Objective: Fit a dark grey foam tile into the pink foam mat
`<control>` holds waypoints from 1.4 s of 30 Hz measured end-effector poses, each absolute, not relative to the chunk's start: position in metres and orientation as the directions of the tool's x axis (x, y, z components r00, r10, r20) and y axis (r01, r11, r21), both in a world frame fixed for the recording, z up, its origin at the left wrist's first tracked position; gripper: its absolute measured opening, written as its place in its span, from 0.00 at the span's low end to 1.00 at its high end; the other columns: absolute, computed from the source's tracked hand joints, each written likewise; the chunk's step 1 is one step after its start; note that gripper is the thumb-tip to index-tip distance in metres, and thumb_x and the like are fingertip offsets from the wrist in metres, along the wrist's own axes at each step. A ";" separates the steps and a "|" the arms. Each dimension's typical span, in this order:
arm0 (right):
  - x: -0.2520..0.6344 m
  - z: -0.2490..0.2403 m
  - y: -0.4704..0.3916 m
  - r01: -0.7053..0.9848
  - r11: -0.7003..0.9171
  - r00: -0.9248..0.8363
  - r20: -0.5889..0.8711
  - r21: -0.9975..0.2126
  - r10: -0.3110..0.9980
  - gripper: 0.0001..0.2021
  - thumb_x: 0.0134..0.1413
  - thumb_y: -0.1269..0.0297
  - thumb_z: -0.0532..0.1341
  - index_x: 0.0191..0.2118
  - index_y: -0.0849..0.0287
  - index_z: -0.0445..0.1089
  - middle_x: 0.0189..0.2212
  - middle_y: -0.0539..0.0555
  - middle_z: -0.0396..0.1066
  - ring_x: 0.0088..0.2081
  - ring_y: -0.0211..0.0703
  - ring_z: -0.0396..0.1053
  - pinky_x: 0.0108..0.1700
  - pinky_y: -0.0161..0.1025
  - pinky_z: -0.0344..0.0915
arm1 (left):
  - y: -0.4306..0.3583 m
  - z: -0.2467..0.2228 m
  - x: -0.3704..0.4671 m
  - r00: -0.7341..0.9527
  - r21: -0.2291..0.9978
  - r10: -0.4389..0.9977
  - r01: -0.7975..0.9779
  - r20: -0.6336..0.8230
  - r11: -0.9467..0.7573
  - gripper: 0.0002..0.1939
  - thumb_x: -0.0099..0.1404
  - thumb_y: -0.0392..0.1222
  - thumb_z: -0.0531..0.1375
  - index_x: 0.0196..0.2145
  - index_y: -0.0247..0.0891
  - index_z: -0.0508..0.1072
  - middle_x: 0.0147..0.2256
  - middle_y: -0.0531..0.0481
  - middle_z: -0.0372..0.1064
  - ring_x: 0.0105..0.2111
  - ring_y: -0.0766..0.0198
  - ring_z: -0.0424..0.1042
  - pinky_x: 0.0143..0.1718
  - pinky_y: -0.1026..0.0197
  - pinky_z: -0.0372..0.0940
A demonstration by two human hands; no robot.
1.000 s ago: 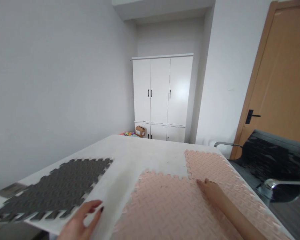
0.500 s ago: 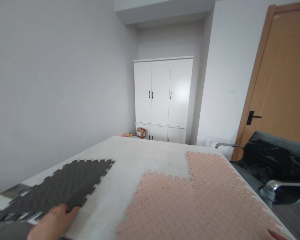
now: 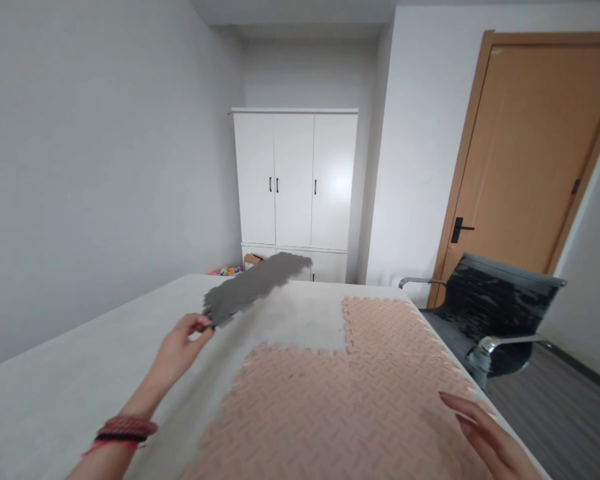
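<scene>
My left hand pinches the near edge of a grey foam puzzle mat tile and holds it up in the air, above the far middle of the white table. The tile is blurred. Pink foam mat tiles, joined in an L shape, cover the table's right side, leaving a bare square gap at the far middle. Low on the right, my right hand rests flat with fingers apart on the near right edge of the pink mat, holding nothing.
A black office chair with chrome arms stands right of the table. Behind it is a wooden door. A white wardrobe fills the far corner, with a small cardboard box and coloured toys on the floor beside it.
My left hand has taken hold of the grey tile, lifted it off the table's left side and swung it toward the far middle. My right hand has moved back to the near right edge.
</scene>
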State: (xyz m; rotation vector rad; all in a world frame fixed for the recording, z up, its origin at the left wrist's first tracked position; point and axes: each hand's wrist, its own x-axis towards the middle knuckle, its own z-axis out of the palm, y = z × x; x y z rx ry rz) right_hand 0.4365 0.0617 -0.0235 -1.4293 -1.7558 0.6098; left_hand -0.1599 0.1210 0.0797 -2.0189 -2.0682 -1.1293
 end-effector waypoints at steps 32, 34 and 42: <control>0.253 -0.017 0.265 0.834 0.350 -0.296 0.190 -0.426 0.936 0.16 0.44 0.68 0.55 0.41 0.60 0.70 0.40 0.56 0.72 0.42 0.43 0.67 0.44 0.34 0.60 | 0.258 -0.018 -0.142 0.222 0.240 0.949 0.931 0.224 -0.275 0.09 0.56 0.34 0.50 0.35 0.42 0.65 0.35 0.52 0.63 0.32 0.66 0.68 0.37 0.63 0.59; 0.258 -0.020 0.265 0.823 0.354 -0.299 0.191 -0.444 0.935 0.15 0.44 0.66 0.56 0.40 0.59 0.70 0.38 0.56 0.72 0.41 0.43 0.68 0.43 0.34 0.60 | 0.254 -0.017 -0.142 0.244 0.235 0.945 0.927 0.217 -0.293 0.10 0.56 0.34 0.49 0.35 0.43 0.65 0.35 0.52 0.64 0.33 0.66 0.69 0.37 0.64 0.59; 0.267 -0.034 0.261 0.778 0.385 -0.325 0.207 -0.496 0.923 0.17 0.48 0.63 0.55 0.45 0.60 0.67 0.41 0.57 0.69 0.42 0.44 0.66 0.45 0.37 0.60 | 0.243 -0.006 -0.135 0.261 0.135 0.946 0.948 0.193 -0.289 0.11 0.56 0.35 0.50 0.34 0.43 0.69 0.35 0.50 0.69 0.36 0.62 0.70 0.39 0.60 0.60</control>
